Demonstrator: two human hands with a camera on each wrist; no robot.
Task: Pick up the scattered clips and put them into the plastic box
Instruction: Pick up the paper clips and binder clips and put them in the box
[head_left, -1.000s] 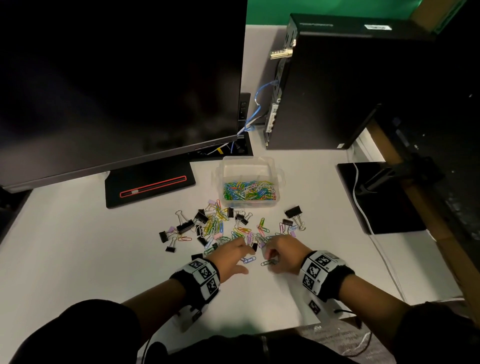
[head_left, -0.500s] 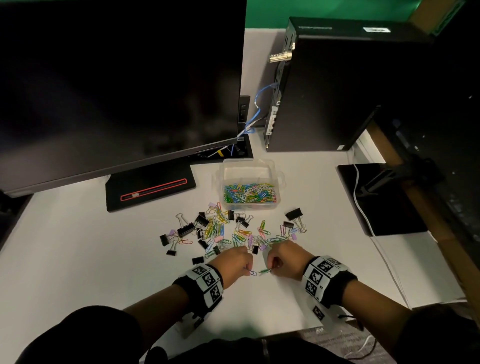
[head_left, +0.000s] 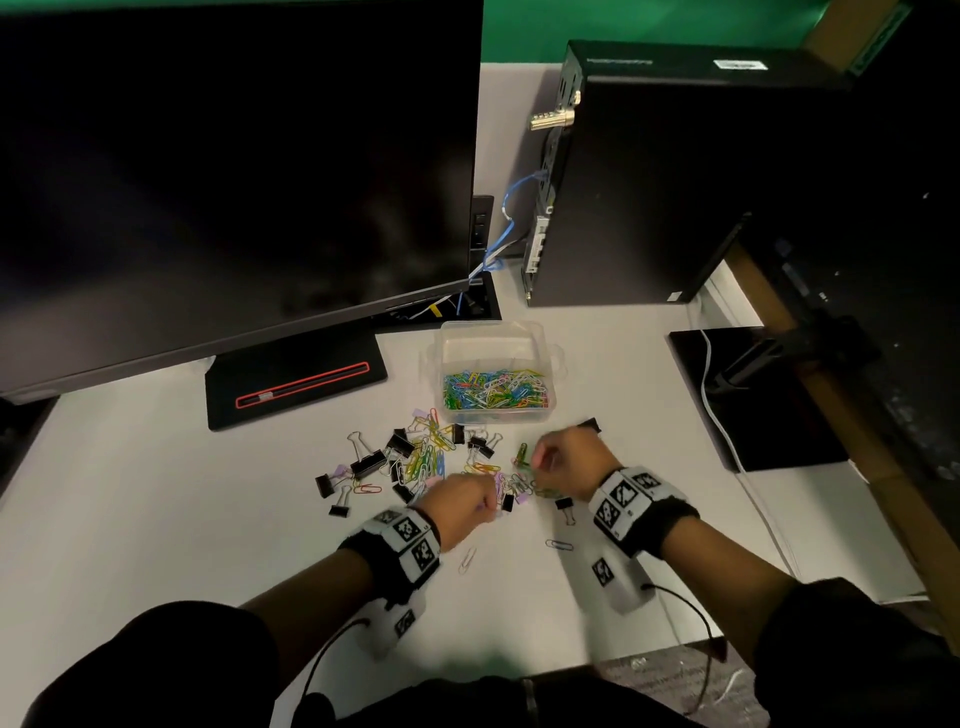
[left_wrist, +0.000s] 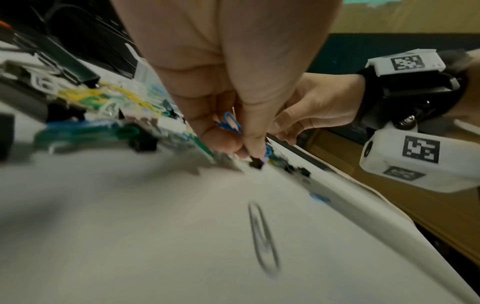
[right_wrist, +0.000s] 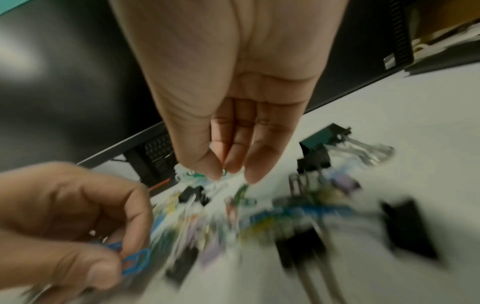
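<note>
The clear plastic box (head_left: 448, 338) stands beyond the pile and holds several coloured paper clips. Scattered paper clips and black binder clips (head_left: 415, 457) lie in front of it. My left hand (head_left: 462, 501) hovers at the pile's near edge, and its thumb and forefinger pinch blue paper clips (left_wrist: 228, 124). My right hand (head_left: 563, 460) is over the pile's right side, closer to the box. Its thumb and fingertips (right_wrist: 255, 174) pinch a small green paper clip (right_wrist: 224, 171). Both wrist views are blurred by motion.
A white paper clip (head_left: 467, 560) and a dark one (head_left: 558, 544) lie alone nearer to me. A monitor (head_left: 234, 156) with its black base (head_left: 296, 384) stands at the left. A black computer case (head_left: 649, 182) and a black pad (head_left: 753, 400) stand at the right.
Both hands have left the near edge of the table and gone forward over the pile with their pinched clips. The right hand went furthest, toward the box.
</note>
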